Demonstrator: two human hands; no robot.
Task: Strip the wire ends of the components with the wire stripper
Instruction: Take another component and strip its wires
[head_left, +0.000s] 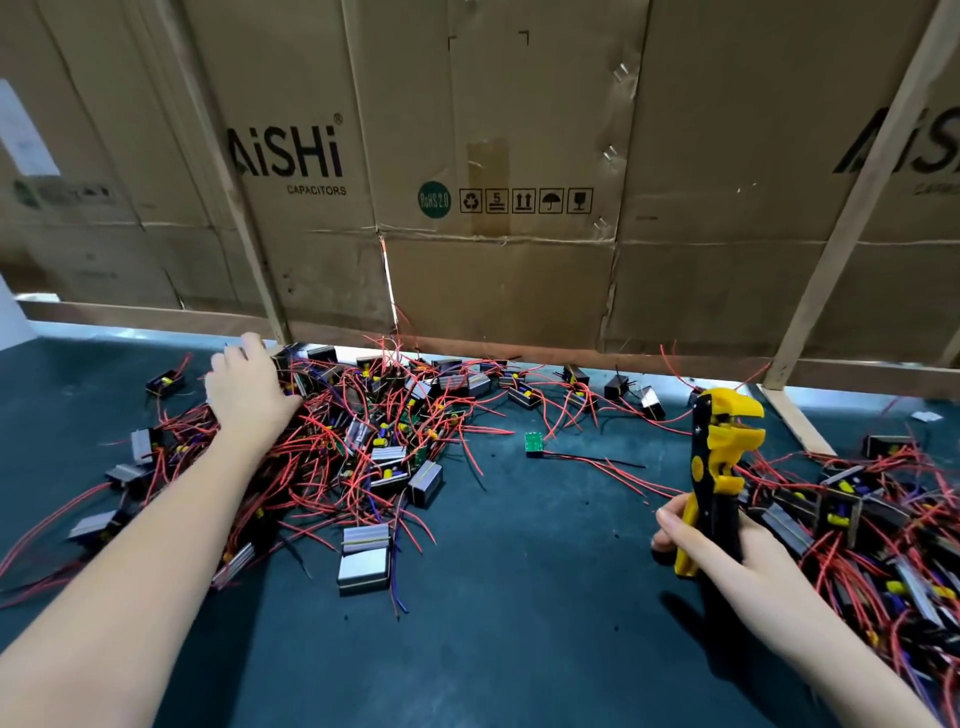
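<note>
On the dark green table (519, 597), a big pile of small parts (363, 436) with red wires is seen at about ten o'clock. The left hand (249, 387) is laid on the far edge of that pile. Its fingers are dipped into the wires, so it cannot be told if anything is held. At four o'clock, the yellow and black wire stripper (719, 467) is held upright by the right hand (711, 545), with the fingers wrapped around the handles. The jaws are pointed up and nothing is seen between them. A second pile (872, 519) is heaped at three o'clock, just beside that hand.

The wires are badly tangled. If one part is lifted, others could be dragged along and dropped. A wire could also be cut through if the stripper is squeezed in the wrong spot.
</note>
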